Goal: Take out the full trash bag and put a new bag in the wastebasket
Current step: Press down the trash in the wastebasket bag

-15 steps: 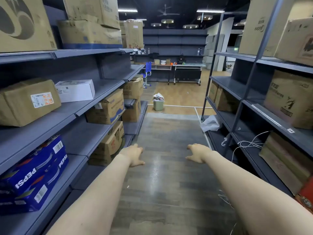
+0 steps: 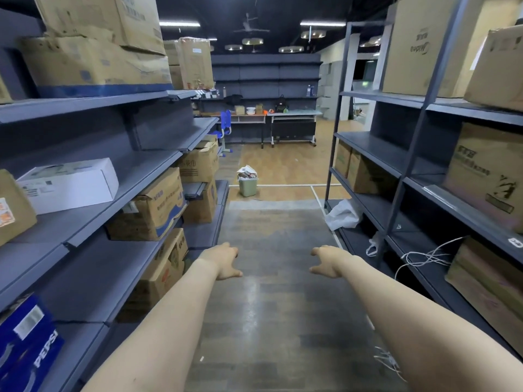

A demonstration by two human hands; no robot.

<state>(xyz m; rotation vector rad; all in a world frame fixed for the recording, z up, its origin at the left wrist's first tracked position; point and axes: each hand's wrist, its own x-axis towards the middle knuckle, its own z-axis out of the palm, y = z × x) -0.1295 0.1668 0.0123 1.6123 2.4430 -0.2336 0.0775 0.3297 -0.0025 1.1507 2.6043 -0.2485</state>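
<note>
**Overfull wastebasket at the aisle's end**

The green wastebasket [image 2: 248,187], heaped with trash [image 2: 246,173], stands on the floor beyond the shelving aisle, well apart from both hands. Left hand [image 2: 225,260] and right hand [image 2: 328,261] reach forward with arms outstretched, fingers loosely spread, grasping nothing.

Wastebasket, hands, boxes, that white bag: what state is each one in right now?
Wastebasket: upright on the floor, overfull, trash sticking out.
Left hand: held out, holding nothing.
Right hand: held out, holding nothing.
White plastic bag: crumpled by the right shelf.
White box: closed, on a shelf.
</note>
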